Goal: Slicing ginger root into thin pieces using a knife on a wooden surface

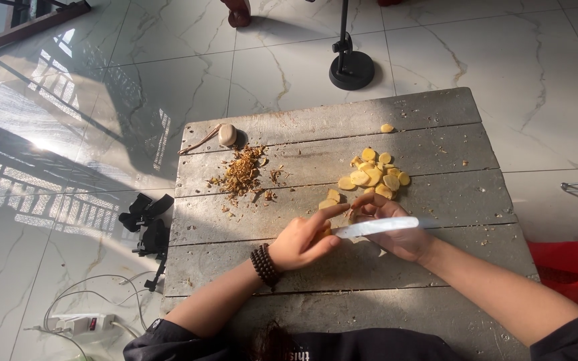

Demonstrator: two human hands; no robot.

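Note:
My left hand (300, 238), with a dark bead bracelet at the wrist, pinches a small yellow peeled piece of root (323, 232) against the low grey wooden table (436, 194). My right hand (396, 230) grips a white-bladed knife (376, 226) whose blade points left and rests at that piece. Just beyond my fingers lies a pile of yellow round slices (374, 174), with one stray slice (387, 128) further back.
A heap of brown peelings (242, 172) lies at the table's left. A peeler-like tool with a round pale head (225, 135) rests at the far left corner. On the marble floor: a black stand base (351, 69), black gear (147, 224), a power strip (78, 323), a red bag (573, 264).

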